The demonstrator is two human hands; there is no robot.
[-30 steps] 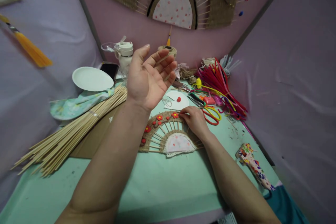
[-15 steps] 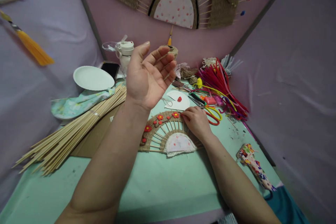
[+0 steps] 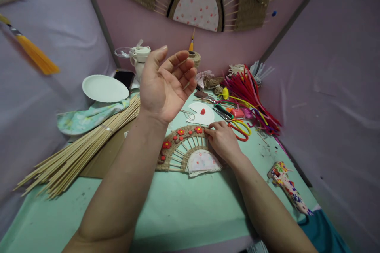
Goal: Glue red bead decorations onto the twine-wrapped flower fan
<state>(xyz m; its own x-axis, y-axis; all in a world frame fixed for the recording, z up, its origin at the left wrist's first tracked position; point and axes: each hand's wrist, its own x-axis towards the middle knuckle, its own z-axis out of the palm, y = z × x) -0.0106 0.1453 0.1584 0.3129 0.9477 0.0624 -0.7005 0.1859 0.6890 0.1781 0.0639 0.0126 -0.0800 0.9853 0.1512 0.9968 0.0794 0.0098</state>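
My left hand [image 3: 169, 83] is raised above the table, palm up, fingers parted and lightly curled, with nothing in it. Below lies a half-round woven fan [image 3: 190, 138] of brown twine and thin sticks, with red flowers and dots on its outer band. A white dotted cloth piece [image 3: 203, 162] with a lace edge sits at its centre. My right hand [image 3: 224, 140] rests over the fan's right side, fingertips drawn together beside a red flower [image 3: 198, 129]. Whatever those fingertips may pinch is hidden, as is the fan's right end.
At left lie a bundle of sticks [image 3: 89, 146], cardboard [image 3: 102, 158] and a white plate [image 3: 105, 88]. A bottle [image 3: 139, 61] stands behind. Scissors [image 3: 240, 130], a white cut piece [image 3: 204, 116] and red pipe cleaners [image 3: 249, 95] lie beyond my right hand. A flower-patterned glue gun [image 3: 287, 187] is at right.
My left hand has shifted very slightly left and stays open. The right hand's fingers have moved a little at the same spot on the fan.
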